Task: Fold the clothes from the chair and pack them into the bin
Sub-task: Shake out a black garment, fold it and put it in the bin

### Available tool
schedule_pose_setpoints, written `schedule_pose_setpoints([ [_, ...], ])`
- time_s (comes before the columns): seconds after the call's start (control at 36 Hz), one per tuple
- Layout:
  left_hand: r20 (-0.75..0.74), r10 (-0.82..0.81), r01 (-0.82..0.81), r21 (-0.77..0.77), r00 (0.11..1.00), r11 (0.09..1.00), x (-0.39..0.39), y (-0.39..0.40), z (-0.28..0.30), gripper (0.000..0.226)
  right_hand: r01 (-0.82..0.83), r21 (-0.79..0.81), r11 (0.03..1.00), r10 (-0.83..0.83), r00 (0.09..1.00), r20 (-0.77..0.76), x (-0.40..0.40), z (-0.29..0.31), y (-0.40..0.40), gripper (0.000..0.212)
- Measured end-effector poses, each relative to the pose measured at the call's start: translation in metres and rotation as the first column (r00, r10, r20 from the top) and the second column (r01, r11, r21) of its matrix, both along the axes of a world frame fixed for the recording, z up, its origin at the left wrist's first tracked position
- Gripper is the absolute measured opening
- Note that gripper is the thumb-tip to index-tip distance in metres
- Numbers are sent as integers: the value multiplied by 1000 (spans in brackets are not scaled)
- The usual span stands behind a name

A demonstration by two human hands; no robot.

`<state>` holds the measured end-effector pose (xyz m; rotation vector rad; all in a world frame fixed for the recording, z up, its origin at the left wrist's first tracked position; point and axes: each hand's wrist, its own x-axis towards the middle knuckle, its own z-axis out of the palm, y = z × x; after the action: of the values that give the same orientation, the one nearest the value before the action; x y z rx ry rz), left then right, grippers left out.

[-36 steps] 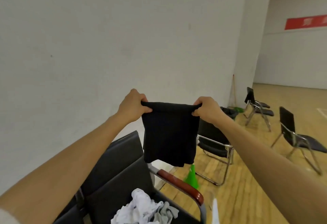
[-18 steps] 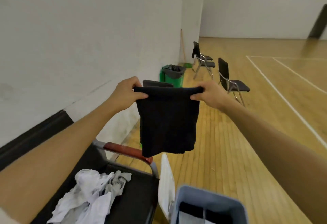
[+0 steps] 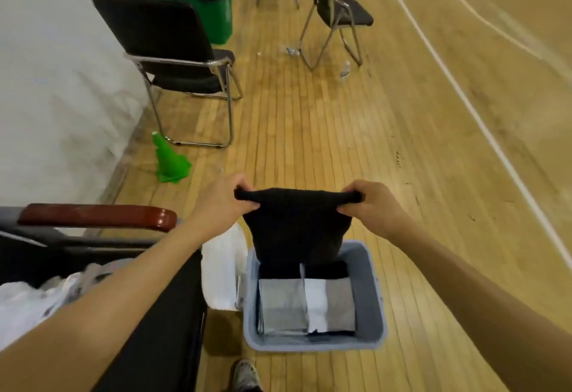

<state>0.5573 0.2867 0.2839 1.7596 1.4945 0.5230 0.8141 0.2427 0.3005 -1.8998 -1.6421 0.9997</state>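
left hand (image 3: pixel 221 203) and right hand (image 3: pixel 370 203) sit at centre frame, each with its fingers (image 3: pixel 247 206) curled round one top corner of the folded black fabric garment (image 3: pixel 294 227). pinching both corners keeps the top edge taut and the folded layers hanging flat, so the fold does not open while it is carried.

the garment hangs straight down, its lower edge dipping into the far end of the pale blue-grey plastic bin (image 3: pixel 376 298) at lower centre. held directly above the opening like this, it only needs lowering to land inside; judgement: the step in hand is placing this piece.

inside the bin, folded grey, white and black clothes (image 3: pixel 309 302) lie side by side in flat stacks; the far end, where black pieces show, looks like the intended slot, probably to keep the stacks level.

the bin stands on the wooden gym floor (image 3: pixel 340 128), just beside the dark chair with a red-brown armrest (image 3: pixel 99 215) at lower left, so the reach from chair to bin is short. on that chair seat, partly hidden by the left forearm, lies a crumpled white and grey heap of clothes (image 3: pixel 37 295), not yet folded; judgement: task is partway done.

a white bag-like item (image 3: pixel 223 274) sits between chair and bin; what it is, cannot tell.
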Motion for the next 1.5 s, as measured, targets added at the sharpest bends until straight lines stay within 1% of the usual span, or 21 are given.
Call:
schedule_pose_setpoints([
  [0.11, 35, -10, 14, -124, 999, 992, 16, 22, -121, 18, 25, -100, 995, -23, 1000, 21, 15, -116, 17, 13],
  [0.19, 27, -15, 20, -188, 1000, 982, 28, 28, -215, 13, 50, -155, 987, -46, 999, 29, 24, -214, 22, 16],
  [0.25, 3, 0, 1, -240, 1000, 971, 35, 27, -284, 15, 51, -206, 977, -46, 998, 32, 27, -287, 18, 22],
  [0.28, 0, 18, -18, -252, 1000, 968, 37, 26, -306, 16, 52, -224, 973, -43, 998, 45, 27, -309, 14, 23],
  [0.39, -71, 45, -64, -294, 996, 954, 45, 16, -432, 17, 55, -315, 948, -42, 998, 48, 31, -441, 3, 18],
  [0.44, -106, 38, -70, -319, 994, 945, 46, 6, -482, 19, 73, -366, 928, -56, 997, 55, 30, -494, -6, 15],
  [0.53, -156, 52, -100, -319, 986, 943, 45, -11, -532, 20, 80, -411, 908, -62, 996, 57, 27, -549, -19, 13],
  [0.61, -224, 65, -143, -354, 972, 924, 40, -29, -560, 19, 51, -451, 891, -40, 999, 34, 22, -584, -36, 18],
  [0.67, -275, 69, -172, -369, 959, 914, 38, -39, -576, 26, 23, -497, 867, -12, 1000, 25, 17, -601, -47, 19],
  [0.75, -328, 90, -212, -358, 940, 909, 43, -42, -587, 34, 37, -501, 865, -23, 999, 34, 14, -614, -50, 18],
  [0.81, -370, 118, -244, -314, 922, 917, 50, -36, -599, 28, 59, -482, 874, -41, 998, 47, 13, -626, -40, 18],
  [0.89, -443, 138, -263, -235, 886, 936, 65, -18, -621, 10, 89, -461, 883, -63, 996, 71, 17, -651, -17, 14],
  [1.0, -553, 44, -180, -194, 832, 964, 82, 11, -660, 16, 134, -434, 891, -91, 989, 119, 24, -697, 23, 21],
  [1.11, -665, 31, -193, -171, 746, 966, 92, 45, -700, 23, 233, -415, 880, -217, 972, 85, 23, -751, 67, 26],
  [1.17, -669, 89, -247, -145, 738, 958, 96, 55, -718, 29, 324, -429, 843, -353, 936, 14, 17, -773, 86, 28],
  [1.22, -669, 154, -258, -58, 727, 964, 99, 56, -735, 38, 377, -420, 826, -419, 908, -9, 10, -785, 94, 31],
  [1.28, -673, 112, -148, 3, 732, 989, 104, 50, -747, 50, 349, -346, 871, -369, 929, 6, 3, -788, 91, 40],
  [1.36, -598, -88, 106, -4, 797, 994, 111, 36, -761, 62, 171, -160, 972, -166, 985, 45, -9, -788, 71, 53],
  [1.42, -550, -289, 254, -140, 784, 957, 116, 29, -767, 72, -26, -162, 986, 42, 995, 95, -16, -794, 53, 58],
  [1.44, -544, -378, 304, -225, 749, 926, 117, 26, -772, 76, -114, -181, 977, 138, 982, 127, -20, -800, 44, 62],
  [1.5, -529, -517, 328, -414, 672, 849, 115, 23, -784, 84, -251, -257, 933, 298, 941, 160, -19, -815, 29, 77],
])
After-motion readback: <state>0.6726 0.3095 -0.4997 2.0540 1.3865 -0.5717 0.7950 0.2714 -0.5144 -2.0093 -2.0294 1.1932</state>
